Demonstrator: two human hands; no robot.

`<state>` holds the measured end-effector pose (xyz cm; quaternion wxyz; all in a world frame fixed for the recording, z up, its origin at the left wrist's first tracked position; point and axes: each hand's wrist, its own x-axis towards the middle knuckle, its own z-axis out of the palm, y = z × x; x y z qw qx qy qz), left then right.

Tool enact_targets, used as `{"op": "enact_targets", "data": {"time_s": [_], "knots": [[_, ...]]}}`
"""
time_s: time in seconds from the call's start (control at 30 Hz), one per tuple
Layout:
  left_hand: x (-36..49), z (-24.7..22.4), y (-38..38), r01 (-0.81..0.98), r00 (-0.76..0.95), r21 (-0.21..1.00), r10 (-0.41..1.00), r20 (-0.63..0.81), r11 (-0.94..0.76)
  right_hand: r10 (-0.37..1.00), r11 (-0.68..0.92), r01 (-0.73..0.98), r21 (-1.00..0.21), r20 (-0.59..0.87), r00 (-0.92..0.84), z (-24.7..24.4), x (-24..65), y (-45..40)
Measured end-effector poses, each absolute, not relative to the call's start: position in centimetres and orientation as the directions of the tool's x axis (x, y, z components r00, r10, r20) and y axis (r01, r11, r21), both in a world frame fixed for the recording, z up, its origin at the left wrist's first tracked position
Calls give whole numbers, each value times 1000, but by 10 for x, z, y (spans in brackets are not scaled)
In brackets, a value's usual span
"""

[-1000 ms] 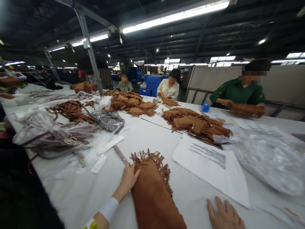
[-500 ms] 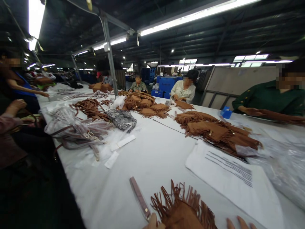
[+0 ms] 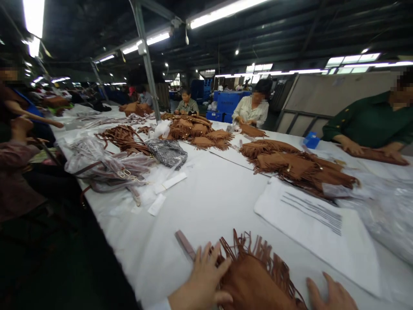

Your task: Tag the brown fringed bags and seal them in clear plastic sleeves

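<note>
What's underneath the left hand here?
The left hand overlaps the left edge of the fringed brown piece. A strap runs up to the fingers; whether it continues underneath is hidden.

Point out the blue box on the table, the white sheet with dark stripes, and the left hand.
Blue box (image 3: pixel 311 141): head view, its front side.
White sheet (image 3: pixel 319 228): head view, bare part below the stripes.
Left hand (image 3: pixel 206 275): head view, back of the hand.

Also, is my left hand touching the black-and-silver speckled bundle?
No, your left hand is at the brown fringed suede-like piece, well short of the speckled bundle.
</note>
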<state>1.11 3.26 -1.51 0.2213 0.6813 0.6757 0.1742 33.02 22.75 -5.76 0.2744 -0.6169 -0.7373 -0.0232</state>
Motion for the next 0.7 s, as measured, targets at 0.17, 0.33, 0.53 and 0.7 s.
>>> {"op": "enact_targets", "data": {"time_s": [0.17,0.33,0.53,0.7], "knots": [[-25,-16,5,884,-140,450,990,-3,126,871,449,825,-344,376,-317,-46,296,155],[-27,-15,-20,853,-167,486,982,-85,187,912,380,811,-445,328,-247,-52,293,116],[-9,-6,-19,678,-199,684,963,-181,269,899,398,804,-442,360,-247,-50,295,114],[20,-13,18,593,-242,738,945,-219,323,897,391,796,-462,383,-219,-52,294,111]]}}
